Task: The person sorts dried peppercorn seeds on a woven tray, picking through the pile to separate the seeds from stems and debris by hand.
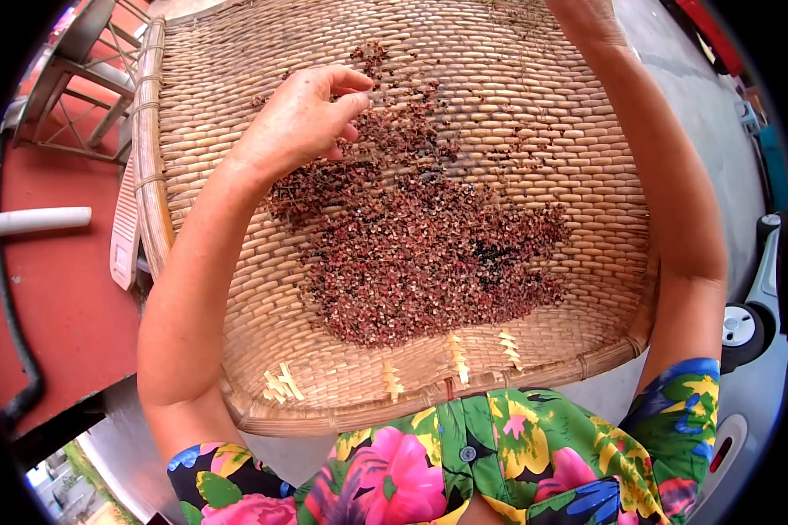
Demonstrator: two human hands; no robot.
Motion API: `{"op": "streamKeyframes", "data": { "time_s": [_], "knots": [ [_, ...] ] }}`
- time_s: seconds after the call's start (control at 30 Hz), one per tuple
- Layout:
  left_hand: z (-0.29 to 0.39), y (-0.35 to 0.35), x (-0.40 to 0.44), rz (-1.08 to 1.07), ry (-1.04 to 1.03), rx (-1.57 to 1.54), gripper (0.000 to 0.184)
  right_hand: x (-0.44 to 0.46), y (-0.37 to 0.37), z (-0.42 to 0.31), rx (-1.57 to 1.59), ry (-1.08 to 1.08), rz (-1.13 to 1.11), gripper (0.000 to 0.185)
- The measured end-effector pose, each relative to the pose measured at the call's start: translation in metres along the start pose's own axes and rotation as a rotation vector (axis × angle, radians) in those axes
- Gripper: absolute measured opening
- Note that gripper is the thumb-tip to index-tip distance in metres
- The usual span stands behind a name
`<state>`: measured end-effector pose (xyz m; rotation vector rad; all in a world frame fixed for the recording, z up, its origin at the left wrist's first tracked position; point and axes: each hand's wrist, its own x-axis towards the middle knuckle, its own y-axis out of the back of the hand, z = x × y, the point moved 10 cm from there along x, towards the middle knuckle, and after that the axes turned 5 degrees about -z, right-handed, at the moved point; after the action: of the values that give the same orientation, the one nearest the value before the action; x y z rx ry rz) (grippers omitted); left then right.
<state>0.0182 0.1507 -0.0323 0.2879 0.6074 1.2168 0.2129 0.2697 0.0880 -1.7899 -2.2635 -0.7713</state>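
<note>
A large woven bamboo winnowing tray lies in front of me, its near rim close to my floral shirt. Spread over its middle is a heap of reddish husks with small black seeds, resembling Sichuan peppercorns. My left hand is over the heap's upper left, thumb and fingers drawn together in a pinch. Whatever sits between those fingertips is too small or hidden to make out. At the tray's far right, the top edge of the view cuts off my right hand, so its fingers do not show.
To the left is a red surface with a white pipe and a black hose. A metal frame stands at the upper left. A wheeled item stands on the grey floor at the right.
</note>
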Motion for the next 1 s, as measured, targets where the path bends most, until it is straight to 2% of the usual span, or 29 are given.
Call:
{"op": "streamKeyframes", "data": {
  "time_s": [0.1, 0.13, 0.17, 0.2, 0.27, 0.3, 0.33, 0.4, 0.43, 0.47, 0.5, 0.53, 0.6, 0.67, 0.73, 0.8, 0.87, 0.9, 0.93, 1.0],
  "knots": [
    [0.002, 0.002, 0.000, 0.008, -0.007, 0.040, 0.031, 0.035, 0.042, -0.010, -0.171, 0.186, 0.165, 0.008],
    [0.002, 0.003, 0.000, 0.009, -0.004, 0.072, 0.030, 0.045, 0.054, -0.010, -0.305, 0.246, 0.190, 0.014],
    [0.000, 0.004, 0.001, 0.011, -0.002, 0.070, 0.030, 0.057, 0.066, -0.003, -0.618, 0.384, 0.211, 0.018],
    [0.000, 0.009, 0.003, 0.036, -0.015, 0.061, 0.030, 0.048, 0.048, -0.018, -0.929, 0.523, 0.228, 0.023],
    [-0.002, 0.013, 0.003, 0.062, -0.028, 0.043, 0.030, 0.029, 0.027, -0.001, -0.771, 0.166, 0.088, 0.029],
    [0.001, 0.015, 0.003, 0.091, -0.053, -0.006, 0.030, 0.024, 0.009, 0.003, -0.766, 0.204, 0.006, 0.026],
    [0.000, 0.020, 0.001, 0.132, -0.075, -0.061, 0.030, 0.008, -0.027, 0.009, -0.602, 0.072, -0.196, 0.023],
    [0.000, 0.020, 0.002, 0.140, -0.076, -0.085, 0.030, -0.032, -0.085, 0.035, -0.607, 0.038, -0.447, 0.017],
    [-0.001, 0.020, 0.001, 0.132, -0.067, -0.069, 0.030, -0.075, -0.133, 0.026, -0.687, 0.232, -0.576, 0.018],
    [-0.001, 0.019, 0.002, 0.118, -0.062, -0.055, 0.030, -0.089, -0.149, 0.030, -0.692, 0.266, -0.612, 0.024],
    [-0.001, 0.019, 0.002, 0.108, -0.054, -0.059, 0.030, -0.089, -0.150, 0.036, -0.672, 0.129, -0.659, 0.026],
    [-0.001, 0.019, 0.001, 0.112, -0.052, -0.059, 0.030, -0.107, -0.164, 0.032, -0.799, 0.176, -0.655, 0.025],
    [-0.001, 0.015, 0.001, 0.108, -0.039, -0.047, 0.030, -0.110, -0.166, 0.034, -0.863, 0.198, -0.632, 0.025],
    [-0.001, 0.012, 0.004, 0.088, -0.081, -0.057, 0.029, -0.099, -0.159, 0.043, -0.625, 0.095, -0.602, 0.022],
    [0.002, 0.012, 0.002, 0.090, -0.068, -0.072, 0.029, -0.097, -0.142, 0.052, -0.380, -0.204, -0.610, 0.023],
    [0.002, 0.007, -0.003, 0.075, -0.076, -0.092, 0.029, -0.100, -0.132, 0.042, -0.294, -0.243, -0.634, 0.024],
    [0.009, 0.001, -0.002, 0.032, -0.088, -0.293, 0.030, -0.102, -0.117, 0.037, -0.087, -0.404, -0.625, 0.022],
    [0.008, 0.000, -0.001, 0.012, -0.094, -0.292, 0.030, -0.103, -0.117, 0.035, -0.145, -0.412, -0.637, 0.022],
    [0.016, 0.000, 0.003, 0.012, -0.120, -0.287, 0.030, -0.109, -0.111, 0.027, -0.041, -0.432, -0.637, 0.022],
    [0.017, -0.009, -0.003, -0.035, -0.107, -0.551, 0.033, -0.111, -0.110, 0.025, -0.011, -0.432, -0.644, 0.022]
  ]
}}
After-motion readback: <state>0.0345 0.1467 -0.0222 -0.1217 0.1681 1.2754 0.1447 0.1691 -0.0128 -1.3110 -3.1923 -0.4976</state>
